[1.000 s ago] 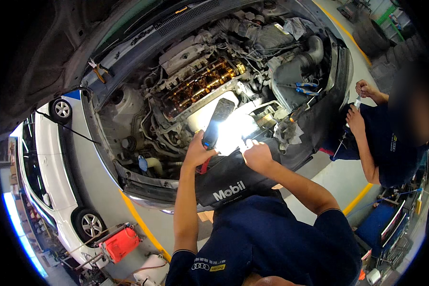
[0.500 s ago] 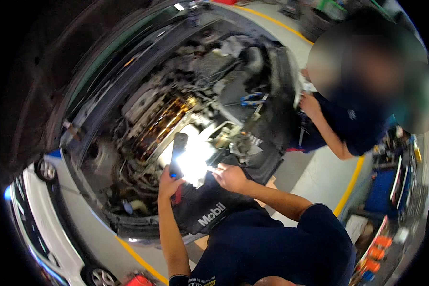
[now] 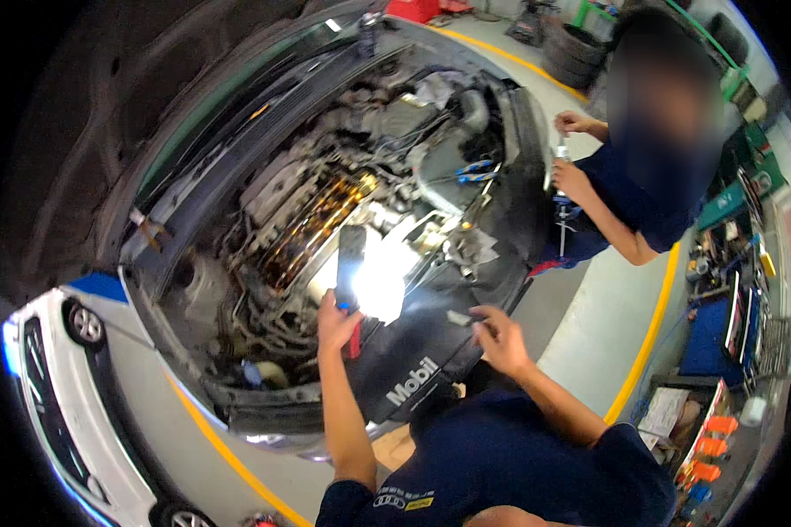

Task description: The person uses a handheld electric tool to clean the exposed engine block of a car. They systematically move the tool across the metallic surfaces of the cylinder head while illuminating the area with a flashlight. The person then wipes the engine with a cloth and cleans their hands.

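Open engine bay (image 3: pixel 206 283), bright lamp (image 3: pixel 351 250) in left grip (image 3: pixel 336 327).

Black work light (image 3: pixel 351 248); black fender cover (image 3: pixel 439 347); white car (image 3: pixel 75 378).

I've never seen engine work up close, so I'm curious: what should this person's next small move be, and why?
Perhaps close the right hand securely around the small pale piece: it shows beside that hand, on or over the black cover, and I can't tell whether it is gripped. The left hand is occupied, holding the lit lamp.
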The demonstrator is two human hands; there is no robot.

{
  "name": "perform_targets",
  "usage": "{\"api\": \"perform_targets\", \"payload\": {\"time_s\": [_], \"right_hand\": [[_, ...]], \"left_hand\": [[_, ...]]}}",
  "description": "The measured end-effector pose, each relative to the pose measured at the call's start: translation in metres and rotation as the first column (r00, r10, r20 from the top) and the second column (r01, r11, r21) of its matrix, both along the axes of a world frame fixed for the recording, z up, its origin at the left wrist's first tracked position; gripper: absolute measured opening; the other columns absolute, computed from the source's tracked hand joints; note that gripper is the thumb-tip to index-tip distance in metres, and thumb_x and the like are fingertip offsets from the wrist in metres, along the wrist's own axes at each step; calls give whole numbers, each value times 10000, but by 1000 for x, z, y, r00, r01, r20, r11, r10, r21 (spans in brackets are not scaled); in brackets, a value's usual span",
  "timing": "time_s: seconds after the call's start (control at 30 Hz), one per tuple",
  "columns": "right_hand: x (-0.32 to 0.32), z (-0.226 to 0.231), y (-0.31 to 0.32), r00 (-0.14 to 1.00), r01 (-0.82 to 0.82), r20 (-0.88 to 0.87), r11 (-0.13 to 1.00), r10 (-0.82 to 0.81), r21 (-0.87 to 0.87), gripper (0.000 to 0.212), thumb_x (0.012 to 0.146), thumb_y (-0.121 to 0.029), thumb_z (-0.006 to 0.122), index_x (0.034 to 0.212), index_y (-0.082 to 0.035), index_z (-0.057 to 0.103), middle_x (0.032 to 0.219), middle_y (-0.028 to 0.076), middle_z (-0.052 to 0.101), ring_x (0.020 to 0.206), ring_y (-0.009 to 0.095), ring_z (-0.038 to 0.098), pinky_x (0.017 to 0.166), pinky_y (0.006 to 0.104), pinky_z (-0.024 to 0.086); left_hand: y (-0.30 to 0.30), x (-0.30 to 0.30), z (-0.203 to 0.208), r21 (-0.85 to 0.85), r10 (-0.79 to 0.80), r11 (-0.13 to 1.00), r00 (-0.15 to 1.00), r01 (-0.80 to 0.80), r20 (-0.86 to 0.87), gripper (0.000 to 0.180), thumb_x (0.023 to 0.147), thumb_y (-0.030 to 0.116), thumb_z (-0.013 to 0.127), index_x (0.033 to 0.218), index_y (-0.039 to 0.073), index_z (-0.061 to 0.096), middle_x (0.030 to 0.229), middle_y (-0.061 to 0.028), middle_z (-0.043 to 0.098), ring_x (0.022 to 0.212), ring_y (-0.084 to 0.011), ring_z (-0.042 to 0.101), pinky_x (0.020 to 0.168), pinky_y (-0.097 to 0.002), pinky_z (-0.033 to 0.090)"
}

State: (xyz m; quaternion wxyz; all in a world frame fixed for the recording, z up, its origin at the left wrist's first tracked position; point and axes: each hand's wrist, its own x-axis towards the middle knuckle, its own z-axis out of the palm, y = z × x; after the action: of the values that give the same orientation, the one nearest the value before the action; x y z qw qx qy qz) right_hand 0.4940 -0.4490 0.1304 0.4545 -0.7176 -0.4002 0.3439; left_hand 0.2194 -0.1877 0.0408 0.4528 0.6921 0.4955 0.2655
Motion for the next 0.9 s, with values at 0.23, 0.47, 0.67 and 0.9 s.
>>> {"api": "perform_targets", "payload": {"time_s": [0.23, 0.47, 0.67, 0.9], "right_hand": [[22, -21, 15, 941, -22, -321, 967, 105, 253, 109, 1058, -42, 555, 1154, -20, 602, 884, 46, 668, 709, 100, 589, 633, 257, 481], [58, -50, 92, 819, -379, -355, 889, 452, 258, 168, 1060, -62, 534, 1169, -31, 658, 980, 20, 701, 717, 76, 575, 659, 240, 488], [91, -17, 141, 645, -655, -278, 702, 712, 279, 369, 1055, -220, 642, 1373, -38, 595, 1168, 73, 706, 972, 152, 672, 836, 313, 563], [134, 2, 170, 542, -625, -464, 705, 701, 334, 548, 878, -230, 850, 1317, -6, 609, 1132, 99, 723, 1042, 163, 670, 908, 348, 534]], "left_hand": [[-56, 11, 51, 103, 279, 955, 960, -277, -7, 525, 712, 159, 880, 1101, 13, 560, 935, -158, 665, 838, -359, 635, 813, -438, 519], [-115, 59, 100, 78, 438, 896, 899, -436, -4, 594, 730, 171, 912, 1175, -6, 560, 997, -177, 672, 887, -337, 639, 847, -425, 517], [-145, 169, 115, 110, 634, 768, 773, -631, 16, 769, 739, 125, 894, 1376, -33, 492, 1167, -165, 660, 1031, -268, 640, 935, -371, 512], [-136, 287, 120, 249, 643, 744, 766, -619, -18, 626, 771, 37, 765, 1341, 0, 508, 1199, -217, 582, 1119, -369, 610, 982, -447, 496]]}}
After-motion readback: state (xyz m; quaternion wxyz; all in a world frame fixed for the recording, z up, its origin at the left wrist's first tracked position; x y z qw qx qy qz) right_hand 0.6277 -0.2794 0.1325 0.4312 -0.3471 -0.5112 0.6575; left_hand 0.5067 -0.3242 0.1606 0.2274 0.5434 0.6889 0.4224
